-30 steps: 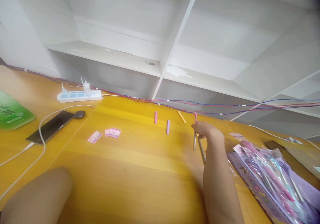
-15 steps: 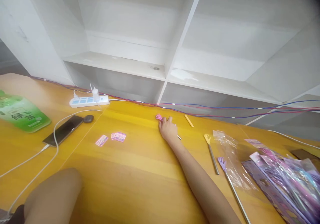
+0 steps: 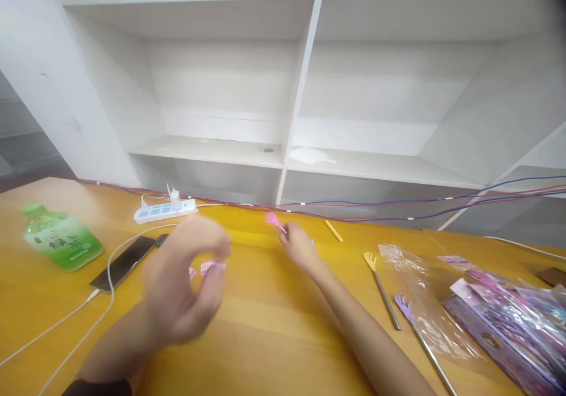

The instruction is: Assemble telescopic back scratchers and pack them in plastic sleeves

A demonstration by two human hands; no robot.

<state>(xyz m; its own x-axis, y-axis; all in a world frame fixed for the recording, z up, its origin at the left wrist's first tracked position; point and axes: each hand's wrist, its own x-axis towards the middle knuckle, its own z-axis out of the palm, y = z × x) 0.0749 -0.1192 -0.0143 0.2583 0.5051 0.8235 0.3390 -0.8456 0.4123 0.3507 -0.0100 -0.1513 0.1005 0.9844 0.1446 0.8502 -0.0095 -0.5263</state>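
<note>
My right hand [image 3: 299, 247] is closed round a pink hand-shaped back scratcher [image 3: 275, 221]; its pink head sticks out to the left, and most of the handle is hidden by my fingers. In the air at the left, my left hand [image 3: 183, 284] is blurred, its fingers curved and parted from the thumb with nothing between them. Behind it, small pink printed cards [image 3: 211, 266] lie partly covered on the table. A yellow back scratcher [image 3: 382, 293] and a purple back scratcher [image 3: 422, 343] rest right of my right forearm.
Clear plastic wrappers [image 3: 424, 302] and a pile of packaged scratchers [image 3: 513, 319] lie at the right. A yellow stick [image 3: 333, 231] lies near the back cables. At the left are a green bottle [image 3: 64, 237], a phone [image 3: 124, 263] and a power strip [image 3: 163, 211]. White shelving [image 3: 212, 148] stands behind.
My left hand has risen into view over the table from the lower left. My right hand has lifted the pink back scratcher's head slightly. The camera has tilted upward.
</note>
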